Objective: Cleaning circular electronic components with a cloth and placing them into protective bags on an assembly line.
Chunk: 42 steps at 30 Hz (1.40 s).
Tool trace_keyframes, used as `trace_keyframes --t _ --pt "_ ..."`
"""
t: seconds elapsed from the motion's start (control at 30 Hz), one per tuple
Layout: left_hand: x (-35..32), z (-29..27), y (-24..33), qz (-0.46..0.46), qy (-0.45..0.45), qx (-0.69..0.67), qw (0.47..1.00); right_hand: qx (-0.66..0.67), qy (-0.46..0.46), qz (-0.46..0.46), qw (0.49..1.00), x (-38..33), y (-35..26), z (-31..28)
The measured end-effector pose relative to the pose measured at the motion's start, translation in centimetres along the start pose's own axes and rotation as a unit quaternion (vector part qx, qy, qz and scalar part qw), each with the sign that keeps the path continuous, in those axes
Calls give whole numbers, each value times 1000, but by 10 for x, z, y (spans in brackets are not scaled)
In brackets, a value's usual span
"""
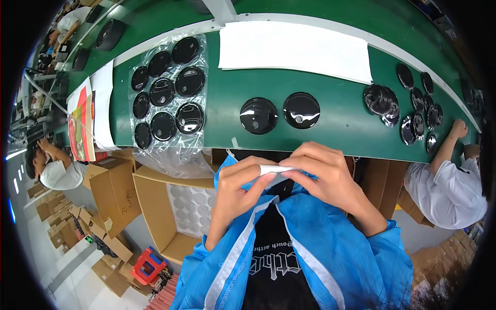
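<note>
Left hand [235, 182] and right hand [324, 168] both pinch a thin white piece [269, 169], thumbs against fingers, by the near edge of the table [227, 98]; its long axis runs nine to three o'clock, and which end is the front cannot be told. From there, nine black discs [190, 81] on clear plastic [180, 146] at ten o'clock seem already laid out; two separate discs [301, 110] at twelve and loose groups of discs [378, 99] at two lie off the plastic, so work appears part-way, the piece not yet set down
</note>
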<state>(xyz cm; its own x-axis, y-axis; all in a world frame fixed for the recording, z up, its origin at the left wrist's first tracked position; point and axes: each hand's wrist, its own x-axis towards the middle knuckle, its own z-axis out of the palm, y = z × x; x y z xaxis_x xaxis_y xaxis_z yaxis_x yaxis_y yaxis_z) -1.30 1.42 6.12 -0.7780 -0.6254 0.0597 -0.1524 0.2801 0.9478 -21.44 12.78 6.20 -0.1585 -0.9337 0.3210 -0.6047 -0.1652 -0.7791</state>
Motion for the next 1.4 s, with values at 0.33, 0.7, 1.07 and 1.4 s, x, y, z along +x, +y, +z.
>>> trace_keyframes --t 0.33,0.7,1.07,1.4 --pt "4 13 -26 -153 69 -123 978 -207 84 -141 965 -1 6 4" --pt "15 -3 -39 -21 -52 29 998 221 82 320 918 24 70 -44" --pt "7 13 -39 -65 -74 99 990 186 47 345 919 28 100 -35" --pt "6 15 -41 -89 -73 67 991 166 69 335 925 25 99 -29"
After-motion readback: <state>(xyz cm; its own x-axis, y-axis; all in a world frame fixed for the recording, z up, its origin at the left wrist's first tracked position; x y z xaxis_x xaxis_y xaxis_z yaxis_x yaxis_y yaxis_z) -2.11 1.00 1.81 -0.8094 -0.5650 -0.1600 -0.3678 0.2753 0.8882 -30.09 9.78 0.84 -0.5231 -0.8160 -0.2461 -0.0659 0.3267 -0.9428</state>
